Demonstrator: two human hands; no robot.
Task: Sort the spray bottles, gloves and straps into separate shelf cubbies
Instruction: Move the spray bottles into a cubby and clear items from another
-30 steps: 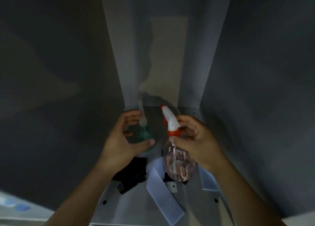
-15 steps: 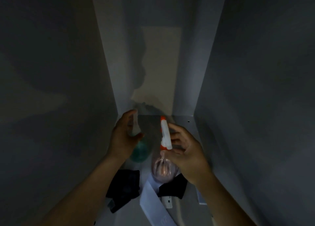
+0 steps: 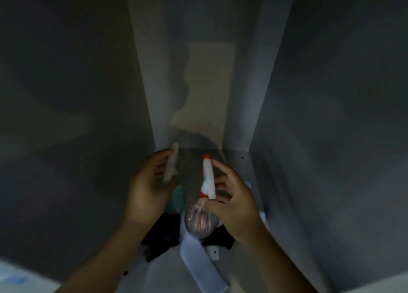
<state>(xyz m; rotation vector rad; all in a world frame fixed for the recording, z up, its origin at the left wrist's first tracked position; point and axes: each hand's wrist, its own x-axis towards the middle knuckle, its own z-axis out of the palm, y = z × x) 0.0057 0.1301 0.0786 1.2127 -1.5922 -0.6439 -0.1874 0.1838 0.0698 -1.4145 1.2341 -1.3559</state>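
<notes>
Both hands are inside a dim grey shelf cubby [image 3: 309, 138]. My left hand [image 3: 148, 189] grips a green spray bottle [image 3: 176, 200] with a white nozzle, held upright near the left wall. My right hand [image 3: 234, 204] grips a clear pinkish spray bottle [image 3: 199, 222] by its neck; its white and orange trigger head points up. Below the bottles, black gloves [image 3: 163, 235] lie on the cubby floor. A pale grey strap [image 3: 201, 264] runs diagonally across the floor toward the front, and another black piece [image 3: 218, 237] lies beside it.
Grey side walls close in left and right, with a lit patch on the back wall [image 3: 209, 89]. A small white tag [image 3: 214, 252] lies by the strap. The shelf's front edge shows at the lower left [image 3: 19, 277].
Both hands have pushed the bottles deeper into the cubby and tipped them more upright. The view has shifted slightly forward.
</notes>
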